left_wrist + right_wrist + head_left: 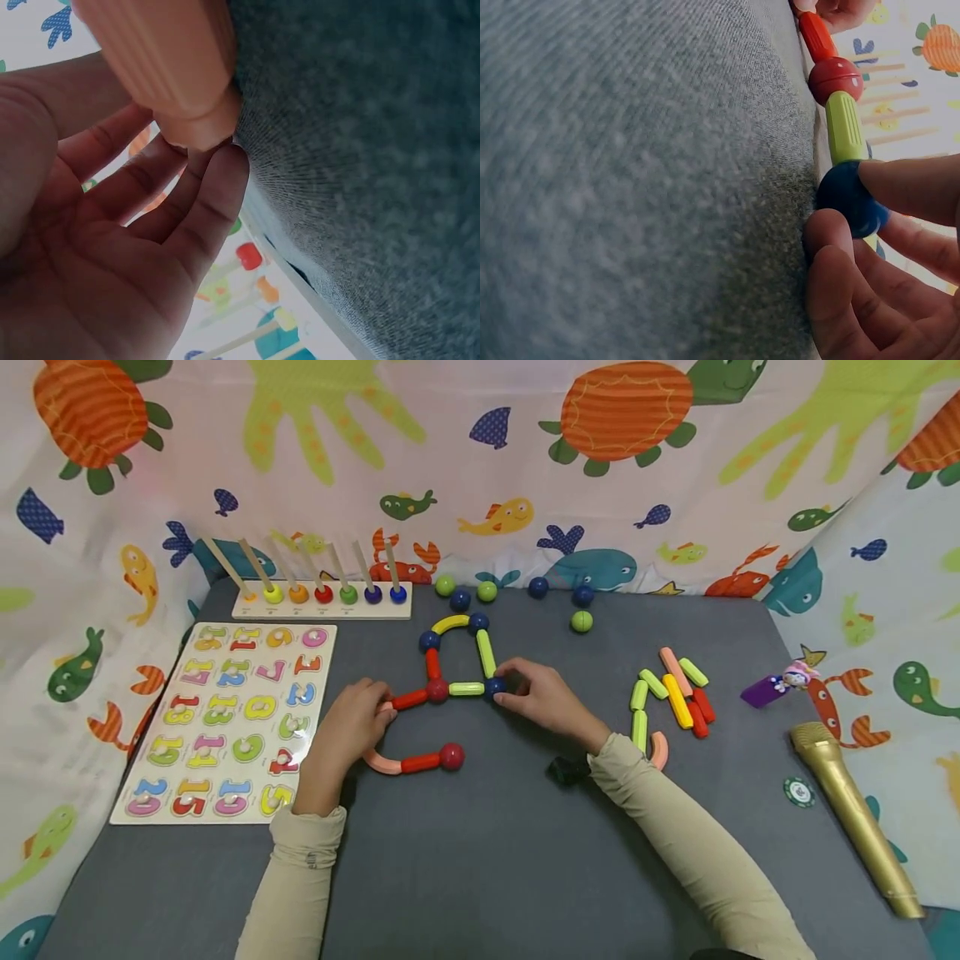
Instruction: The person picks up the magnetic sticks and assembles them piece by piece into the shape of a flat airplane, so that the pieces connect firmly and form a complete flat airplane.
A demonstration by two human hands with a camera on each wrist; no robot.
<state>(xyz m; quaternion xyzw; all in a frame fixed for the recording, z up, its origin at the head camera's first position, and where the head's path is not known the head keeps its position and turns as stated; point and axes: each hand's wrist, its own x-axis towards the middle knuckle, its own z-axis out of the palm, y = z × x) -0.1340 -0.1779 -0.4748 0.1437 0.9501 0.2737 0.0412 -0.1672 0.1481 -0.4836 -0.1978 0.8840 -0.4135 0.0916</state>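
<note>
Rod-and-ball frame (457, 660) on the grey mat (487, 860), mid-table btwn both hands; joints look weak, so a sideways tug could likely split it. R hand (543, 697) pinches the blue ball (847, 196) w/ thumb and fingers nearly closed. L hand (352, 722) fingertips curl onto the peach curved rod (169, 67).

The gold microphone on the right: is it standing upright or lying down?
Lying down: the gold microphone rests lengthwise on the grey mat.
</note>
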